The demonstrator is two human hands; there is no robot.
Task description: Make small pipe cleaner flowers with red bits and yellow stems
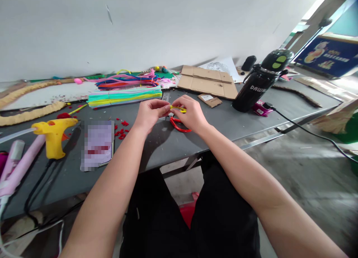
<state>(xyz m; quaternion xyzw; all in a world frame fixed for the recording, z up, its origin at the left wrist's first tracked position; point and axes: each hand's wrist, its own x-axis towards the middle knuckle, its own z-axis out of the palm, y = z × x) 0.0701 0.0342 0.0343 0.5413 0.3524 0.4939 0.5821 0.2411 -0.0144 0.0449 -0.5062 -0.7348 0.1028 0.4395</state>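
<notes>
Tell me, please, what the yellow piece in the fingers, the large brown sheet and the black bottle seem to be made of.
Yellow piece: perhaps fuzzy wire, being thin and bent, but too small to be sure.
Brown sheet: matte cardboard, judging by its fold lines.
Black bottle: glossy, with bright reflections; coated metal or hard plastic, I cannot tell which.

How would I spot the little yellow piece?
Start at the grey table, where the left hand and right hand meet. Between them is a small yellow piece. Unlike the straight yellow stems bundled behind, it is held and looks curved.
</notes>
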